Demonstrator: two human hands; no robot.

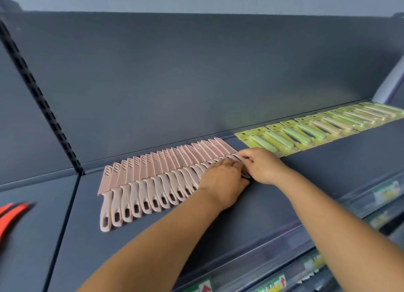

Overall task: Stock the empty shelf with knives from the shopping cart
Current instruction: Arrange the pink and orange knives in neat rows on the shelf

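Head view, looking down along a dark grey shelf [306, 182], and a long row of pink sheathed knives [153, 176] lies fanned across it, blades toward the back panel [175, 73], handles toward the front edge, each overlapping the next. Both hands are working at the right end of that row. The left hand [223, 178] lies palm-down over the handles of the last few knives, fingers bent and pressing on them; whether it actually grips one I cannot tell. The right hand [262, 165] sits just beside it, fingertips pinching the end knife [237, 157] at the top of its handle, thumb tucked in near the left hand's fingers. Just right of the pink row, a second row of green knives on yellow-green cards [306, 132] runs along the back of the shelf to the far right. At the far left, a blurred red-orange object [11, 213] lies on the neighbouring shelf section. Price labels [273, 283] show on the rails below.
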